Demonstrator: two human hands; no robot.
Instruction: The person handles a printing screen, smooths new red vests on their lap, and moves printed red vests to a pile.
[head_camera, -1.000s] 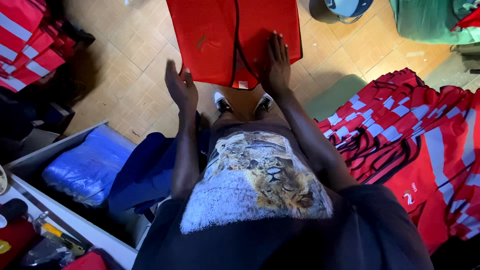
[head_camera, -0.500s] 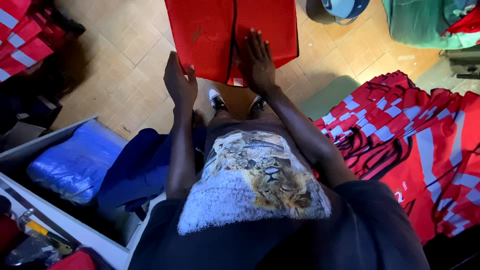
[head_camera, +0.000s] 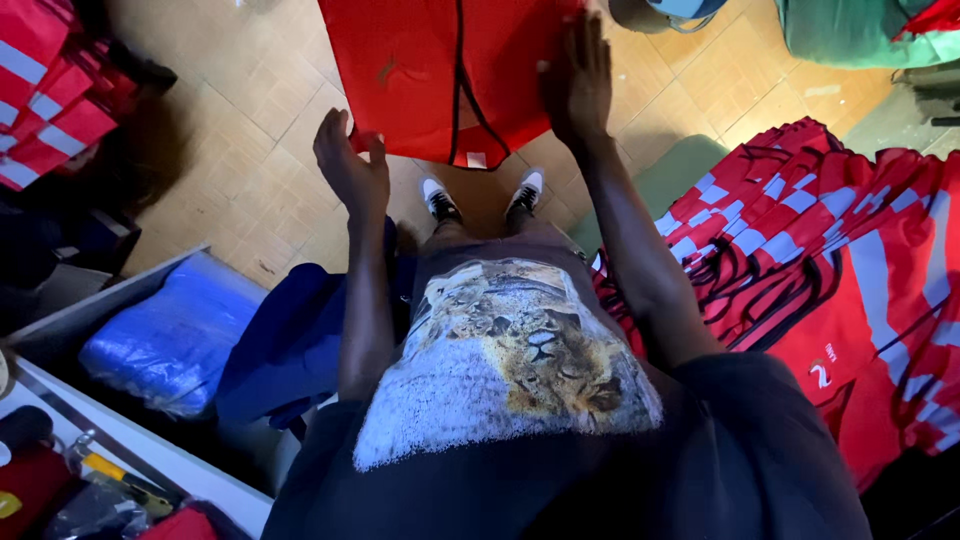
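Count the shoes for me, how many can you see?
2. The left shoe and right shoe stand side by side on the tiled floor, just below the red garment.

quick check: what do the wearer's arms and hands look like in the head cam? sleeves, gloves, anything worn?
Both arms are bare from the short sleeves of a dark T-shirt down to the fingertips. The left hand and right hand wear no gloves. No watch, ring or wristband shows on either one. The shirt front carries a large animal-face print in tan and grey. No cables or markings on the arms.
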